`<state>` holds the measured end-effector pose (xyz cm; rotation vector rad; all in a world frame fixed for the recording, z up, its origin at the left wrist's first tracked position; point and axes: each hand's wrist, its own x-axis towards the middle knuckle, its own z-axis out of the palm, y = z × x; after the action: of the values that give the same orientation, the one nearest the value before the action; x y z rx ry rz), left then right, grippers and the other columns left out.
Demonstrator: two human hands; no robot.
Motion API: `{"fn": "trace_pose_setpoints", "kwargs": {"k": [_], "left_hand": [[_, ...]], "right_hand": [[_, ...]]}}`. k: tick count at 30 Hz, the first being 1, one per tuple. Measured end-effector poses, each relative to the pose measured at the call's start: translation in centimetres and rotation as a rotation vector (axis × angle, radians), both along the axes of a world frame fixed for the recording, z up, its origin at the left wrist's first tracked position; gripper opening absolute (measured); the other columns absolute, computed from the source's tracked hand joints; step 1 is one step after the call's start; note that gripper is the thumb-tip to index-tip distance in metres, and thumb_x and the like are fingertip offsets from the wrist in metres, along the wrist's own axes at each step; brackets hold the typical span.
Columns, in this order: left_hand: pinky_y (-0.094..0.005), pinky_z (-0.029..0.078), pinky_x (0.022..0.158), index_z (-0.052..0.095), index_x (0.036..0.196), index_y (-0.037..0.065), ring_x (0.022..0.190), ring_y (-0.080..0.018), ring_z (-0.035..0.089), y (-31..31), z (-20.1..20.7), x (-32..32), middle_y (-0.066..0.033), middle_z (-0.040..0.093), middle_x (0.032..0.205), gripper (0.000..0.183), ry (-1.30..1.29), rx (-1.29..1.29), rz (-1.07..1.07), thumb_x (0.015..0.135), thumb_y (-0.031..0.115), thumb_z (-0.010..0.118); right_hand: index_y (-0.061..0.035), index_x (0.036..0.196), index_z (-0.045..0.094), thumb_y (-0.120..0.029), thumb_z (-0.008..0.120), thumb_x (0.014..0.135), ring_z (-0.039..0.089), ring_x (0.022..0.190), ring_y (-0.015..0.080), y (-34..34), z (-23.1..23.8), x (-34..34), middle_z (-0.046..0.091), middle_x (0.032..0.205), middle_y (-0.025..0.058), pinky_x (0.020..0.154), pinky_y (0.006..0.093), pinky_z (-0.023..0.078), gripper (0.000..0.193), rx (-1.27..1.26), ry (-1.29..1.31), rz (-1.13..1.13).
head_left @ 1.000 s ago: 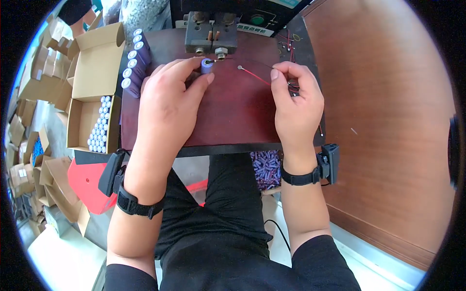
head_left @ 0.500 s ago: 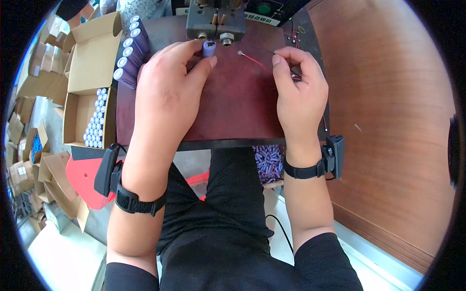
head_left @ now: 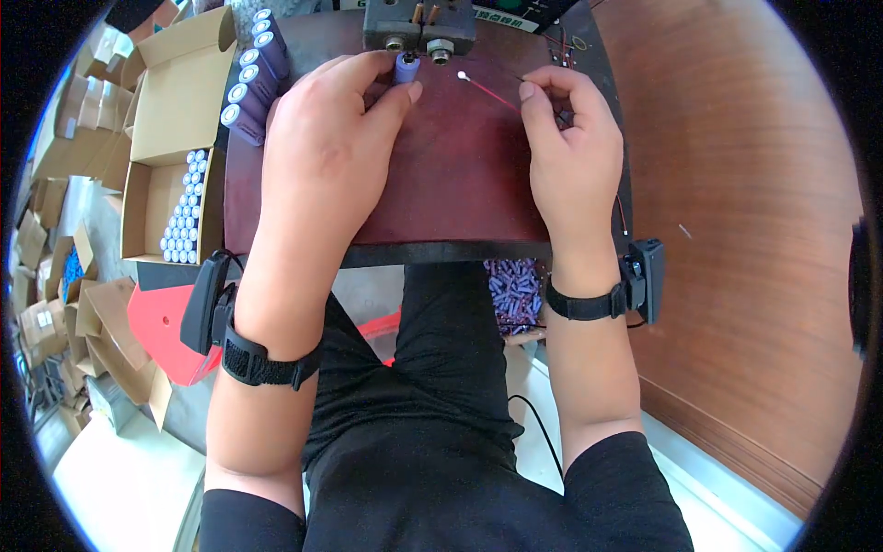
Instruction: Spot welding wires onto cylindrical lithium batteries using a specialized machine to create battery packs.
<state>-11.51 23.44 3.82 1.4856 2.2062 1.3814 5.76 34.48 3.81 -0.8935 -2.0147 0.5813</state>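
My left hand [head_left: 326, 133] is closed around a purple cylindrical battery cell [head_left: 407, 70], pinching it between thumb and fingers. The cell's top end is just below the metal head [head_left: 418, 29] of a welding machine, and I cannot tell whether it touches a tip. My right hand [head_left: 575, 129] pinches a thin dark wire [head_left: 517, 77] between thumb and forefinger. Left of those fingers a red wire [head_left: 492, 96] with a small pale metal tab at its end lies over the dark red mat [head_left: 451, 184]; its other end is hidden by the hand.
Several purple cells [head_left: 250, 87] stand in a row at the mat's left. Beside them an open cardboard box [head_left: 143, 212] holds more cells. Loose wires [head_left: 566, 46] lie at the back right. A wooden panel [head_left: 736, 230] borders the right. Below the table edge sits a bin of cells [head_left: 515, 294].
The whole view has shifted, so the table and both hands appear slightly higher in the picture. Both hands keep their grips, and the cell stays by the machine head.
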Motion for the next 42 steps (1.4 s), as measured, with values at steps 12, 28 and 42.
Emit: {"fn": "trace_pose_setpoints", "kwargs": {"k": [12, 28, 42], "left_hand": [[-0.0408, 0.052, 0.077, 0.072, 0.107, 0.001, 0.085, -0.0349, 0.067, 0.03, -0.08, 0.19, -0.0201, 0.070, 0.092, 0.028, -0.016, -0.010, 0.003, 0.089, 0.022, 0.071], [-0.0460, 0.054, 0.083, 0.073, 0.106, -0.001, 0.092, -0.0425, 0.067, 0.01, 0.35, 0.26, -0.0237, 0.070, 0.094, 0.029, 0.025, -0.002, 0.016, 0.090, 0.023, 0.068], [-0.0367, 0.052, 0.077, 0.072, 0.115, 0.003, 0.080, -0.0323, 0.069, -0.23, 0.38, 0.26, -0.0184, 0.071, 0.087, 0.035, 0.015, -0.055, 0.034, 0.091, 0.029, 0.070]], "right_hand": [[0.0003, 0.107, 0.067, -0.012, 0.066, 0.097, 0.064, 0.082, 0.0141, 0.39, -0.43, -0.28, 0.071, 0.091, 0.0070, 0.077, 0.0290, 0.051, 0.016, 0.030, -0.074, 0.008], [0.0000, 0.107, 0.068, -0.013, 0.066, 0.097, 0.064, 0.084, 0.0141, 0.37, -0.48, -0.13, 0.070, 0.091, 0.0063, 0.079, 0.0286, 0.051, 0.016, 0.058, -0.041, 0.016], [-0.0023, 0.107, 0.069, -0.015, 0.067, 0.098, 0.063, 0.085, 0.0120, -0.30, -0.23, 0.04, 0.069, 0.090, 0.0036, 0.079, 0.0268, 0.050, 0.016, 0.039, 0.038, 0.017]]}}
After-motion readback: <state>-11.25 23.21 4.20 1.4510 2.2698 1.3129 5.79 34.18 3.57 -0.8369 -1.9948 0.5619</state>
